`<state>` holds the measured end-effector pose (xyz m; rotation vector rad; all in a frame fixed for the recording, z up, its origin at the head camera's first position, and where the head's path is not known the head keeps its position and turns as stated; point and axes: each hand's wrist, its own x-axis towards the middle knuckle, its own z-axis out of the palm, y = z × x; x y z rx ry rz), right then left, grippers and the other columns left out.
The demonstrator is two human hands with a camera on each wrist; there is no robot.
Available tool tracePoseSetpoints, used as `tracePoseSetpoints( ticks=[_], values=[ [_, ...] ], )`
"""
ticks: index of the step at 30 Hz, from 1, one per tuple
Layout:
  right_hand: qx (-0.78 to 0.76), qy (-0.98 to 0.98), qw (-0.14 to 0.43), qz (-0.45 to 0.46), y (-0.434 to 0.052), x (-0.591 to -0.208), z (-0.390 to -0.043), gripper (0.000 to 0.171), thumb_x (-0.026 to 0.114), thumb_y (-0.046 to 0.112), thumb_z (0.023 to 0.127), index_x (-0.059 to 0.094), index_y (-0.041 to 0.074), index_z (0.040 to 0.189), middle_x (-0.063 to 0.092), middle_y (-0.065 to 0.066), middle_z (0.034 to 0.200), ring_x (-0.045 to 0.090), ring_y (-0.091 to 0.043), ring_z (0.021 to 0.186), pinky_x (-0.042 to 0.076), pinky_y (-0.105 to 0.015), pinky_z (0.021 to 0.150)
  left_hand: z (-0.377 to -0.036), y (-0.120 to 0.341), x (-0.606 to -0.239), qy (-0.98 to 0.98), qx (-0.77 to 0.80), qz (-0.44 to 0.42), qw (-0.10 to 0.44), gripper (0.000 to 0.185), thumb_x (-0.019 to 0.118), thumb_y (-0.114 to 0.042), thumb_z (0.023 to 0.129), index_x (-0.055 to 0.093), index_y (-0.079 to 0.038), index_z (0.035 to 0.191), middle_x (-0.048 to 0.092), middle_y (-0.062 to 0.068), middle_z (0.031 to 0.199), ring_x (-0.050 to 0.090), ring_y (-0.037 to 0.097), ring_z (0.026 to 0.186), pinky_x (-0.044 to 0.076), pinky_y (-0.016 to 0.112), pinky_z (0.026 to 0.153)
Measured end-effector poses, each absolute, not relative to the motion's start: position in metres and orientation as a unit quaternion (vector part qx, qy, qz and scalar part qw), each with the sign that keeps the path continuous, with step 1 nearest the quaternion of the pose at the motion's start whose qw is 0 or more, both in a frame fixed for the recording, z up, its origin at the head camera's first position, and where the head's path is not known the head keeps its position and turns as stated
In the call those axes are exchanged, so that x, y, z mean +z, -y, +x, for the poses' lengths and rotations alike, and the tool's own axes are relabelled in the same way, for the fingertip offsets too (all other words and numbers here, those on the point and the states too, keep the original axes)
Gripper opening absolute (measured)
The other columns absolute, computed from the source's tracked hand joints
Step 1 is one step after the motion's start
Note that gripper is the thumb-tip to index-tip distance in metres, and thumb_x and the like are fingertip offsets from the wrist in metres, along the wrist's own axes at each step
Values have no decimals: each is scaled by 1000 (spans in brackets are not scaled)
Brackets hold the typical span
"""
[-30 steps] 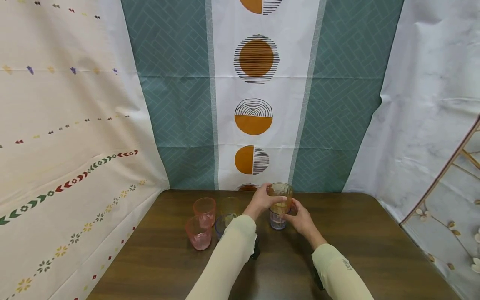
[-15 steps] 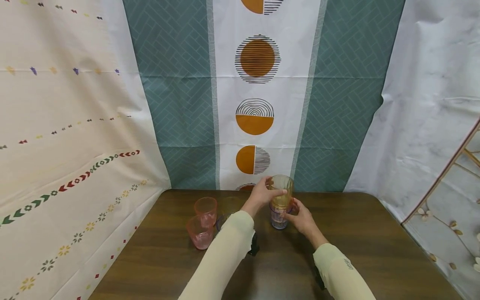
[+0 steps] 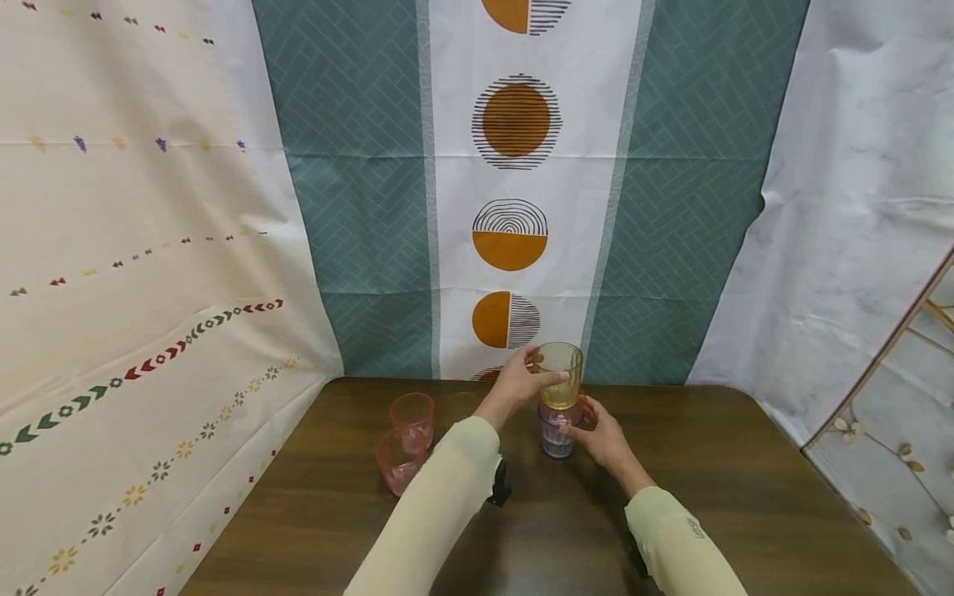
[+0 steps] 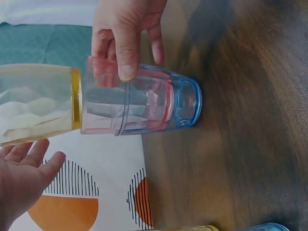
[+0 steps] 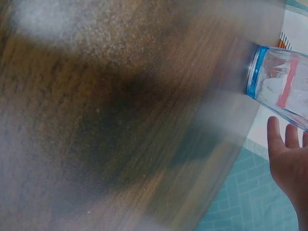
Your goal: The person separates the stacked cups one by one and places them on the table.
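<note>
A clear yellow cup (image 3: 564, 364) is held up by my left hand (image 3: 516, 387), thumb on the near side and fingers behind. Its base is level with the top of a pink cup (image 4: 103, 108), with a thin gap between them in the left wrist view. That pink cup sits nested in a blue cup (image 3: 555, 443), its rim standing above the blue one. My right hand (image 3: 602, 436) grips this pair around the rims, thumb in front. In the right wrist view the blue cup's base (image 5: 257, 72) shows beside the right fingers.
Two pink cups, one farther back (image 3: 412, 414) and one nearer (image 3: 393, 465), stand at the left on the brown table (image 3: 745, 480). Another yellow cup (image 3: 457, 406) is partly hidden by my left forearm. A patterned cloth (image 3: 373, 248) hangs behind the table.
My left hand has raised the yellow cup up out of the pink cup it was nested in. The right hand stays around the blue and pink pair.
</note>
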<state>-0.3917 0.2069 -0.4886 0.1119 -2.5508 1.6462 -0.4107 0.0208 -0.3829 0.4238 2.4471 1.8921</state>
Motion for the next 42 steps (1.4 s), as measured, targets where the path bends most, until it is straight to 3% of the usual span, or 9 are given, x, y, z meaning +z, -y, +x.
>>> tracePoseSetpoints(
  ticks=[19,42],
  values=[
    [543,837,59,35,-205,-488,-390,78,76,16,89,32,-2,151,35,-23,154,34,-45,140,32,-56,110,-409,9,-374,-758,630,166,31,83,82,-32,82,39,-10,149,52,9,138,53,27,123,47,43,101],
    [549,833,64,36,-207,-491,-391,78,78,16,87,35,0,150,37,-25,152,37,-45,137,35,-57,109,-397,47,-369,-766,615,185,28,78,79,-30,86,39,-6,148,53,9,139,50,30,129,43,46,105]
  ],
)
